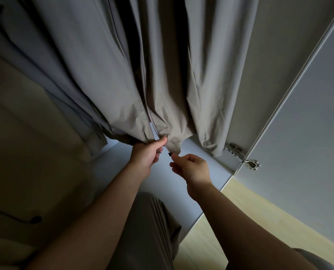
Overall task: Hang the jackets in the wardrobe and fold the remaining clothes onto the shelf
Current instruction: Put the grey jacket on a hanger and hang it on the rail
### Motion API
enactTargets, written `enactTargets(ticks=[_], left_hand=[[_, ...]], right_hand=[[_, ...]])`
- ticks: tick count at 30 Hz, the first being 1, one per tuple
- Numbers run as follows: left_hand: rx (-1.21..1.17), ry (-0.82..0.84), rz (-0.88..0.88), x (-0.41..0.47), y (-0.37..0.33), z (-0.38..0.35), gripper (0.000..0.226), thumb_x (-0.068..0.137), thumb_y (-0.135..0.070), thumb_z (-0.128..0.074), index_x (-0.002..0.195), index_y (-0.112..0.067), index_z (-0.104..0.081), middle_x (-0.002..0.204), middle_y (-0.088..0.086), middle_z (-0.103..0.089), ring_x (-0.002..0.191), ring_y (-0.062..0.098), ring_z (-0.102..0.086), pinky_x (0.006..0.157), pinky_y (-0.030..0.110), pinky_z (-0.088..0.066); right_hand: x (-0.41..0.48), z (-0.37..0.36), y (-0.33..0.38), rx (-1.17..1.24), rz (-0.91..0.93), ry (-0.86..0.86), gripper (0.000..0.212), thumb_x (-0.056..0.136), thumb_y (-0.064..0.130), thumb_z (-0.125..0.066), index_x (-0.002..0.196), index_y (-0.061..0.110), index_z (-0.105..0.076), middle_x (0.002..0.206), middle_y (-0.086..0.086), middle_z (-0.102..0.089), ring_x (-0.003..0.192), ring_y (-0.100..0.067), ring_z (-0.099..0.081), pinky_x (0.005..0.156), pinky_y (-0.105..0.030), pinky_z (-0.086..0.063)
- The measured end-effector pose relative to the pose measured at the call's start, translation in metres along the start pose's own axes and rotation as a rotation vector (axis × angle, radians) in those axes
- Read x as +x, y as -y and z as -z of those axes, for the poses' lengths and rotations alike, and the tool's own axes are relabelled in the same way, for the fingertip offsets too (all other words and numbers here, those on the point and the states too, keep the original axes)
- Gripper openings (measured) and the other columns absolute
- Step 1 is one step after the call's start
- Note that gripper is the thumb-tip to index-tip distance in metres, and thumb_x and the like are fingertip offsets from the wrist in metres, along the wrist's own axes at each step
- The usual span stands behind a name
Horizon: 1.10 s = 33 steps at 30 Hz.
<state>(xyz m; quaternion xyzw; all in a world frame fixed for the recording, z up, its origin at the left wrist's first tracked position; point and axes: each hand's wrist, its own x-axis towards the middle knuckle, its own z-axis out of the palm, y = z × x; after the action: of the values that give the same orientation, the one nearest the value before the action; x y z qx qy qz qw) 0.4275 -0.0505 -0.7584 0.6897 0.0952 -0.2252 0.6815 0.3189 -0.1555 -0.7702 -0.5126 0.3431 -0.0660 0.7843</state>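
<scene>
Gripping the hem of the hanging jacket (103, 75) at the zip with left hand (145, 153), pinching the black zip pull (169, 154) with right hand (195, 166), low inside the wardrobe (269, 55); risking a jammed slider or snagged fabric if the halves misalign.

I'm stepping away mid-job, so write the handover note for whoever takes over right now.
Left hand: grips the jacket at its hem, beside the zipper.
Right hand: fingers pinch the zipper pull at the bottom end.
Things: the jacket hangs inside the wardrobe, its front apparently unzipped. Another garment hangs to its left. The door stands open.
Done: this jacket is hung.
Left: probably zipping it up. The remaining clothes and shelf are out of view, so folding cannot be judged.
</scene>
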Motion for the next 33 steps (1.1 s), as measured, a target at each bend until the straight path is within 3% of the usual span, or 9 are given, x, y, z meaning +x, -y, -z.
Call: enactTargets(ticks=[4, 11, 14, 17, 21, 26, 29, 31, 33], left_hand=[[0.014, -0.032, -0.021, 0.002, 0.004, 0.001, 0.026, 0.077, -0.03, -0.088, 0.085, -0.011, -0.071, 0.062, -0.004, -0.058, 0.051, 0.008, -0.046, 0.052, 0.021, -0.039], [0.05, -0.081, -0.047, 0.007, 0.012, 0.005, 0.033, 0.074, -0.037, -0.089, 0.081, -0.012, -0.069, 0.065, -0.005, -0.064, 0.051, 0.007, -0.05, 0.055, 0.023, -0.044], [0.046, -0.091, -0.051, 0.009, 0.013, 0.008, 0.034, 0.073, -0.039, -0.09, 0.083, -0.011, -0.071, 0.063, -0.007, -0.065, 0.051, 0.006, -0.052, 0.055, 0.022, -0.046], [0.047, -0.096, -0.056, 0.008, 0.013, 0.007, 0.032, 0.073, -0.038, -0.09, 0.079, -0.012, -0.072, 0.061, -0.008, -0.065, 0.052, 0.008, -0.052, 0.057, 0.024, -0.046], [0.056, -0.097, -0.063, 0.005, 0.014, 0.006, 0.031, 0.073, -0.038, -0.09, 0.076, -0.014, -0.07, 0.06, -0.009, -0.065, 0.051, 0.007, -0.052, 0.057, 0.024, -0.046], [0.017, -0.065, -0.071, 0.0, 0.012, 0.011, 0.028, 0.076, -0.035, -0.088, 0.074, -0.015, -0.069, 0.066, -0.007, -0.064, 0.058, 0.009, -0.054, 0.063, 0.026, -0.05], [-0.046, 0.08, -0.057, -0.005, 0.008, 0.019, 0.009, 0.086, -0.015, -0.079, 0.09, -0.013, -0.071, 0.077, -0.001, -0.067, 0.074, 0.014, -0.062, 0.074, 0.029, -0.052], [-0.099, 0.145, -0.025, -0.01, 0.007, 0.027, 0.017, 0.089, -0.001, -0.069, 0.105, -0.006, -0.072, 0.093, 0.006, -0.074, 0.088, 0.02, -0.07, 0.078, 0.027, -0.056], [-0.052, 0.116, -0.036, -0.015, 0.007, 0.034, 0.021, 0.091, 0.0, -0.067, 0.111, -0.004, -0.072, 0.101, 0.009, -0.076, 0.093, 0.021, -0.073, 0.078, 0.024, -0.057]], right_hand=[[0.0, -0.001, 0.006, -0.193, 0.052, -0.004, 0.025, 0.079, 0.018, -0.08, 0.066, 0.005, -0.064, 0.064, -0.007, -0.071, 0.083, -0.034, -0.073, 0.084, -0.049, -0.059], [0.0, -0.004, 0.005, -0.363, 0.069, -0.068, 0.028, 0.078, 0.026, -0.083, 0.064, 0.005, -0.07, 0.071, -0.012, -0.073, 0.063, -0.024, -0.064, 0.059, -0.032, -0.049], [0.002, -0.006, 0.004, -0.367, 0.067, -0.075, 0.028, 0.078, 0.026, -0.084, 0.062, 0.007, -0.072, 0.068, -0.008, -0.074, 0.072, -0.037, -0.071, 0.063, -0.034, -0.055], [0.006, -0.005, 0.005, -0.368, 0.03, -0.076, 0.028, 0.077, 0.025, -0.085, 0.059, 0.008, -0.073, 0.066, -0.008, -0.074, 0.081, -0.04, -0.072, 0.079, -0.05, -0.062], [0.011, -0.003, 0.003, -0.319, -0.007, -0.076, 0.027, 0.074, 0.022, -0.088, 0.06, 0.005, -0.072, 0.066, -0.008, -0.074, 0.075, -0.028, -0.075, 0.081, -0.05, -0.062], [0.015, -0.007, 0.001, -0.213, -0.07, -0.028, 0.025, 0.074, 0.016, -0.089, 0.072, -0.001, -0.072, 0.072, -0.015, -0.075, 0.076, -0.03, -0.076, 0.074, -0.04, -0.064], [0.013, -0.012, 0.004, 0.047, -0.221, 0.004, 0.021, 0.075, 0.007, -0.087, 0.084, -0.007, -0.073, 0.078, -0.019, -0.075, 0.07, -0.024, -0.075, 0.061, -0.026, -0.059], [0.013, -0.014, 0.008, 0.168, -0.293, 0.037, 0.017, 0.078, 0.005, -0.085, 0.087, -0.005, -0.076, 0.079, -0.017, -0.075, 0.067, -0.022, -0.074, 0.059, -0.023, -0.058], [0.013, -0.015, 0.013, 0.256, -0.336, 0.069, 0.015, 0.08, 0.004, -0.082, 0.09, -0.004, -0.075, 0.08, -0.015, -0.074, 0.066, -0.021, -0.074, 0.058, -0.023, -0.058]])
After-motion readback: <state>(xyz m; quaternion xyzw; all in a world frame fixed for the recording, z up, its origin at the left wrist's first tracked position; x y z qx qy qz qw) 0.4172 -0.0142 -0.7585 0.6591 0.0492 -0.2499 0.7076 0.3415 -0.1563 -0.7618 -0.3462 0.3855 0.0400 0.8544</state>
